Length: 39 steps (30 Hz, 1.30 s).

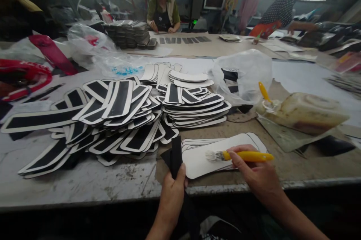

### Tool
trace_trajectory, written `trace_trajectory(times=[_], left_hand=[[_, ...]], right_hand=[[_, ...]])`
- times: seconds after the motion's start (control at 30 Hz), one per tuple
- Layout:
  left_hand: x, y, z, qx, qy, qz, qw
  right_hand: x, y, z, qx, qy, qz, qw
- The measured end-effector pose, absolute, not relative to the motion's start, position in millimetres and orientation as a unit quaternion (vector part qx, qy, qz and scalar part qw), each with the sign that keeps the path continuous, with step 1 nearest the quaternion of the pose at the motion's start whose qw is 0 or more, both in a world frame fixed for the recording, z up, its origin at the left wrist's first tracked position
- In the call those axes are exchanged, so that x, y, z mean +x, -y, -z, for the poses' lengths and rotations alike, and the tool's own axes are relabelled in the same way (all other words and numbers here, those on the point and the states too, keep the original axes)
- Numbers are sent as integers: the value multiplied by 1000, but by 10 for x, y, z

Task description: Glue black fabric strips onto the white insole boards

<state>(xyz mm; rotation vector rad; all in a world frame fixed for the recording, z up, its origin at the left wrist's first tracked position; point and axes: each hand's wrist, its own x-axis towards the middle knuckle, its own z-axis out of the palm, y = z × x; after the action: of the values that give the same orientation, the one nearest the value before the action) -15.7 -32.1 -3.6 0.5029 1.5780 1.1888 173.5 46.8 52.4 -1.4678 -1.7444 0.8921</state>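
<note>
Where white panels (197, 165) lie, piled pieces (117, 101) beside, bag (255, 72) behind

Along the left edge of the worktop (84, 191) lie a curved red item (42, 78) and a crimson piece (53, 55). Crumpled clear plastic (87, 42) sits near the far left corner; a translucent white bag (258, 76) stands toward the far edge, right of its middle. Beyond that edge, a brown-topped table (197, 49) carries stacked dark pieces (126, 31) and a row of dark strips (184, 40). Behind it is a person in an apron (163, 18); rightward, another in a dotted top (278, 12) leans over.
</note>
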Motion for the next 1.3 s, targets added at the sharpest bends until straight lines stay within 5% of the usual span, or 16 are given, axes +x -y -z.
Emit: trace_trajectory(times=[0.23,0.6,0.73,0.9,1.1,1.3], left_hand=[[-152,284,-29,195,-687,-485,504],[-139,246,-179,174,-724,-502,439],[-114,378,-437,199,-723,-542,380],[181,484,-627,187,-561,-555,585],[381,493,-541,241,-535,-489,645],[453,528,-426,208,-531,-529,628]], right_hand=[[2391,-671,-672,-608,727,-87,306],[2543,-582,-955,-610,707,-84,349],[2466,-465,-1024,-590,698,-180,365],[1951,-303,-861,-479,697,-437,306],[1426,-159,-644,-340,451,-788,246],[1492,-164,-650,-421,407,-745,319]])
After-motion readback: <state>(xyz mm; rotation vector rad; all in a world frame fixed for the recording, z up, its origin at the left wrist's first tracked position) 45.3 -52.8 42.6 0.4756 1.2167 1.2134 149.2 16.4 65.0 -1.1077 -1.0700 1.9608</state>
